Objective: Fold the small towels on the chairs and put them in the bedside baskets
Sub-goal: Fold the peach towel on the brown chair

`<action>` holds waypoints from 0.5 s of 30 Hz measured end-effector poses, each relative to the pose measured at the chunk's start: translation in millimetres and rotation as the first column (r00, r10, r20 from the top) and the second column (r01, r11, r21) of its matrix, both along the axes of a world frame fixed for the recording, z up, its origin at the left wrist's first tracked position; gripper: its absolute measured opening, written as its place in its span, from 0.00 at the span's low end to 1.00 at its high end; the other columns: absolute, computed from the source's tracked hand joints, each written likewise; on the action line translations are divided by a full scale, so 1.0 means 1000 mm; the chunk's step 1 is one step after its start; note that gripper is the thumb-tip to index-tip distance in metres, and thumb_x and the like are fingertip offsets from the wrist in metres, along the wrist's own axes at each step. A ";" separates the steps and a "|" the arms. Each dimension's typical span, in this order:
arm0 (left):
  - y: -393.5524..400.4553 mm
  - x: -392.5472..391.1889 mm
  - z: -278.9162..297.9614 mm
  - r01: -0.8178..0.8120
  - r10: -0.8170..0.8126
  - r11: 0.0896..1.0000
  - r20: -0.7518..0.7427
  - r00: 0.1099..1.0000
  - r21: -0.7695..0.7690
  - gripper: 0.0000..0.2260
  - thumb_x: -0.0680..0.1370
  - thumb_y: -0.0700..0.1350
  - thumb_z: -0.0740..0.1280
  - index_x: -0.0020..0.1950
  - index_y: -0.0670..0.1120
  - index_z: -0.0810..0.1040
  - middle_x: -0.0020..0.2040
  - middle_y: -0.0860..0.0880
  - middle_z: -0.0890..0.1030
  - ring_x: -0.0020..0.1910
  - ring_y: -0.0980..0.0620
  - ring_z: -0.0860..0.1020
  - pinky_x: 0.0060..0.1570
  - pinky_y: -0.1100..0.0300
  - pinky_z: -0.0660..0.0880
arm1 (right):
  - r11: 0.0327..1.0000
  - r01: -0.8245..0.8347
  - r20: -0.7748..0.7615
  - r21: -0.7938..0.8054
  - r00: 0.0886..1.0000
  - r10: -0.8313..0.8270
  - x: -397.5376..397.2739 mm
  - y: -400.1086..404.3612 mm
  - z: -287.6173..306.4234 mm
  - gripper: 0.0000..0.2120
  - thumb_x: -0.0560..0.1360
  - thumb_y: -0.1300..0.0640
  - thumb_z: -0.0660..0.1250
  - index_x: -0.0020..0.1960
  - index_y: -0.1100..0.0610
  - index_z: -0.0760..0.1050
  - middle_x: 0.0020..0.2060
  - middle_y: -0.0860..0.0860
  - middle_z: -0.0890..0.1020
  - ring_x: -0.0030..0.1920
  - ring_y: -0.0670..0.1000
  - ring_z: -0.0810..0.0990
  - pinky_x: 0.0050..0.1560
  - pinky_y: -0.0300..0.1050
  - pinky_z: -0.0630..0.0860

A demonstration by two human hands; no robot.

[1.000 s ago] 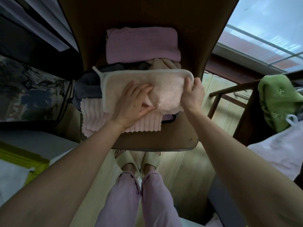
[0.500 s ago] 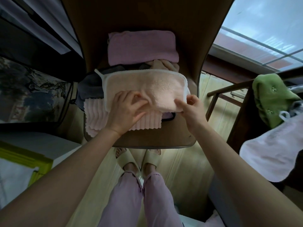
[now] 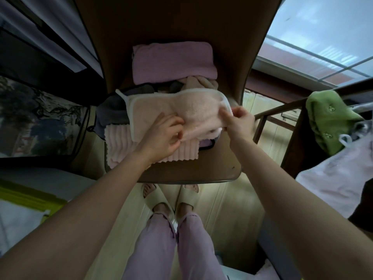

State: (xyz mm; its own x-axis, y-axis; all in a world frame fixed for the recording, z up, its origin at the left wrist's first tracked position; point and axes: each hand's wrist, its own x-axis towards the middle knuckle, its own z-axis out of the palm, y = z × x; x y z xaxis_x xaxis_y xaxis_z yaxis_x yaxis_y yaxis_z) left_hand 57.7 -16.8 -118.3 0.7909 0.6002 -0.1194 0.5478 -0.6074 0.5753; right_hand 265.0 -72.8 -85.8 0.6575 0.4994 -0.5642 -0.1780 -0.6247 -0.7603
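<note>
A pale peach towel with a white border lies folded on top of a pile on the brown chair seat. My right hand pinches the towel's right end and lifts it off the pile. My left hand sits at the towel's near edge, fingers curled and pinching the cloth. Under it lies a ribbed pink towel. A folded mauve towel rests at the back of the seat. No basket is in view.
Dark grey cloth and a beige cloth lie in the pile. At right, a second wooden chair carries a green towel and a light pink one. A bed edge is at left. My feet stand below the seat.
My right hand has taken hold of the peach towel's right end and raised it leftward, bunching the cloth. My left hand went from pressing flat to pinching the near edge.
</note>
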 end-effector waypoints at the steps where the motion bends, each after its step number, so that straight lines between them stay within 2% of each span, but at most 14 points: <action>1: 0.001 -0.002 0.002 0.018 -0.018 0.999 -0.004 1.000 -0.027 0.05 0.72 0.43 0.73 0.43 0.47 0.78 0.60 0.45 0.78 0.67 0.43 0.71 0.70 0.45 0.62 | 0.999 -0.016 0.007 -0.036 1.000 0.016 0.000 -0.004 -0.003 0.05 0.74 0.58 0.71 0.43 0.56 0.74 0.41 0.52 0.78 0.44 0.51 0.78 0.43 0.47 0.79; 2: 0.002 -0.003 0.004 0.020 -0.020 0.999 0.005 1.000 -0.036 0.05 0.72 0.45 0.73 0.43 0.47 0.79 0.61 0.45 0.78 0.68 0.43 0.70 0.70 0.46 0.63 | 0.997 -0.022 -0.004 -0.073 1.000 0.022 -0.001 -0.008 -0.005 0.05 0.75 0.60 0.70 0.47 0.56 0.74 0.43 0.51 0.78 0.46 0.50 0.78 0.41 0.42 0.77; 3: 0.004 -0.002 0.006 -0.001 0.002 0.999 0.028 1.000 -0.037 0.05 0.73 0.47 0.72 0.44 0.47 0.79 0.61 0.45 0.77 0.67 0.45 0.71 0.68 0.48 0.66 | 0.994 -0.023 -0.021 -0.106 1.000 0.021 -0.002 -0.011 -0.007 0.09 0.74 0.62 0.70 0.52 0.56 0.73 0.46 0.51 0.77 0.48 0.49 0.77 0.40 0.37 0.74; 5: 0.006 0.008 0.009 -0.113 0.116 0.993 0.104 0.988 -0.037 0.06 0.77 0.48 0.67 0.49 0.46 0.79 0.62 0.46 0.77 0.65 0.49 0.71 0.65 0.52 0.69 | 0.992 -0.022 -0.053 -0.121 0.998 0.015 0.000 -0.012 -0.008 0.18 0.74 0.63 0.71 0.60 0.57 0.68 0.51 0.50 0.75 0.51 0.48 0.75 0.40 0.35 0.71; 7: 0.008 0.023 0.006 -0.208 0.214 0.977 0.167 0.962 -0.054 0.13 0.81 0.46 0.62 0.63 0.43 0.76 0.67 0.45 0.73 0.69 0.49 0.68 0.70 0.52 0.66 | 0.995 -0.057 -0.043 -0.086 0.998 0.054 0.003 -0.005 -0.009 0.22 0.75 0.56 0.71 0.64 0.57 0.66 0.53 0.49 0.74 0.51 0.46 0.75 0.44 0.35 0.72; 8: 0.009 0.031 0.003 -0.215 0.222 0.975 0.161 0.962 -0.063 0.17 0.82 0.45 0.60 0.70 0.42 0.70 0.72 0.44 0.69 0.73 0.49 0.64 0.73 0.52 0.60 | 0.995 -0.070 -0.030 -0.072 0.997 0.068 0.003 0.001 -0.009 0.22 0.76 0.52 0.70 0.64 0.57 0.66 0.54 0.49 0.74 0.51 0.46 0.75 0.45 0.35 0.72; 10: 0.011 0.043 -0.007 -0.176 0.180 0.982 0.061 0.982 -0.066 0.24 0.83 0.49 0.55 0.78 0.43 0.56 0.79 0.46 0.56 0.78 0.51 0.52 0.77 0.53 0.47 | 0.992 -0.085 0.012 -0.088 0.996 0.086 0.004 0.015 -0.011 0.19 0.78 0.47 0.65 0.64 0.57 0.68 0.55 0.51 0.76 0.48 0.44 0.75 0.42 0.36 0.71; 12: 0.011 0.048 -0.019 -0.143 0.140 0.989 -0.069 0.988 -0.045 0.29 0.82 0.57 0.49 0.79 0.47 0.45 0.80 0.50 0.44 0.78 0.53 0.42 0.76 0.51 0.39 | 0.983 -0.124 0.056 -0.132 0.990 0.132 0.006 0.028 -0.015 0.17 0.80 0.45 0.60 0.60 0.57 0.73 0.54 0.55 0.79 0.48 0.48 0.78 0.44 0.41 0.76; 14: 0.011 0.049 -0.030 -0.134 0.131 0.991 -0.162 0.978 -0.005 0.33 0.80 0.62 0.48 0.78 0.51 0.37 0.78 0.53 0.36 0.78 0.53 0.38 0.75 0.48 0.34 | 0.972 -0.169 -0.004 -0.164 0.985 0.171 0.008 0.034 -0.019 0.17 0.80 0.44 0.60 0.53 0.57 0.76 0.51 0.58 0.81 0.50 0.53 0.80 0.51 0.49 0.78; 15: 0.011 0.048 -0.034 -0.131 0.132 0.991 -0.187 0.973 0.018 0.34 0.80 0.64 0.48 0.77 0.53 0.34 0.77 0.54 0.34 0.77 0.52 0.36 0.74 0.46 0.34 | 0.971 -0.177 -0.052 -0.160 0.984 0.171 0.009 0.035 -0.020 0.16 0.79 0.44 0.61 0.51 0.56 0.76 0.50 0.57 0.82 0.49 0.53 0.81 0.52 0.49 0.78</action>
State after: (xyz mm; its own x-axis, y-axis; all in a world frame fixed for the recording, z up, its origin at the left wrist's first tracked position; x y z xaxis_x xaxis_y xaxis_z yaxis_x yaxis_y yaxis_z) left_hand 105.8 -5.5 -152.4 0.6687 0.6987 -0.2543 0.7208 -0.5255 0.4519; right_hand 274.1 -37.5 -106.0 0.5450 0.5033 -0.6705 -0.0823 -0.7637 -0.6403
